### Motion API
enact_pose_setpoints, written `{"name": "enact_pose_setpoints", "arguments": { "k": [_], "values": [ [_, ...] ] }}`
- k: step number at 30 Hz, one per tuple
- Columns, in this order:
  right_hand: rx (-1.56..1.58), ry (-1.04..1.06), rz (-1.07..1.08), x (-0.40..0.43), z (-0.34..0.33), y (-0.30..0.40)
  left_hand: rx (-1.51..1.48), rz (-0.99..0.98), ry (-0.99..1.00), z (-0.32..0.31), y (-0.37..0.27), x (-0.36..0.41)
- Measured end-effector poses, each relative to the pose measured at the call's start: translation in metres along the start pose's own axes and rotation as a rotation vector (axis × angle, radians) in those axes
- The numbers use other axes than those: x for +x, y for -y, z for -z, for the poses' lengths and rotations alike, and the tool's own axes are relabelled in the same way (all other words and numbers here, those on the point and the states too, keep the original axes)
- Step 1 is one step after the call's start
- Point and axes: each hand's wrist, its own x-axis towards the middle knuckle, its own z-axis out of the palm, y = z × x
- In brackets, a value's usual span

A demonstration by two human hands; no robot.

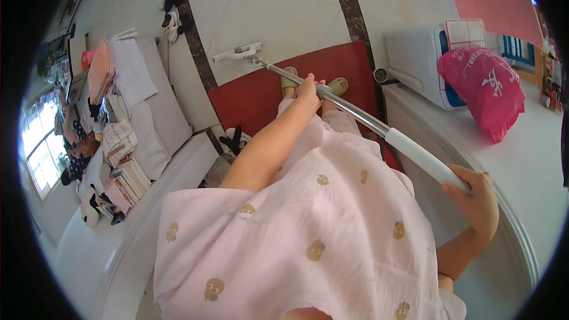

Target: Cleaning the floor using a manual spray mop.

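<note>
A flat mop with a metal pole (360, 115) slants across the view in front of me. My left hand (309, 91) grips the pole near its grey collar. At the upper end, my right hand (478, 200) is wrapped around the white handle (422, 158). The mop's white flat head (238, 52) rests on the pale floor tiles (266, 13), just past the edge of a red mat (249, 98). My feet, in green slippers (338, 85), are on that mat.
Shoes (171, 26) lie by a dark floor strip on the left; more shoes (233, 140) sit beside the mat. Books (133, 182) and cloths cover a left-hand ledge. A pink bag (484, 89) leans against a white box (413, 62) on the right ledge (524, 160).
</note>
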Motion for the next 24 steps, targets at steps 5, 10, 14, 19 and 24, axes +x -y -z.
{"name": "enact_pose_setpoints", "arguments": {
  "k": [5, 10, 14, 19, 24],
  "values": [
    [-0.014, -0.083, -0.028, -0.014, 0.005, -0.014, 0.032, 0.019, -0.049, -0.008, 0.021, -0.012],
    [-0.022, -0.13, -0.205, -0.064, 0.031, -0.043, 0.228, 0.09, 0.104, -0.029, 0.092, -0.021],
    [-0.187, -0.235, -0.262, -0.103, 0.044, -0.067, 0.223, 0.183, 0.025, -0.075, 0.126, -0.089],
    [-0.157, -0.229, -0.289, -0.112, 0.05, -0.079, 0.213, 0.203, 0.157, -0.072, 0.13, -0.087],
    [0.038, -0.094, -0.072, -0.062, 0.035, -0.052, 0.081, 0.099, 0.105, -0.033, 0.098, -0.061]
  ]
}}
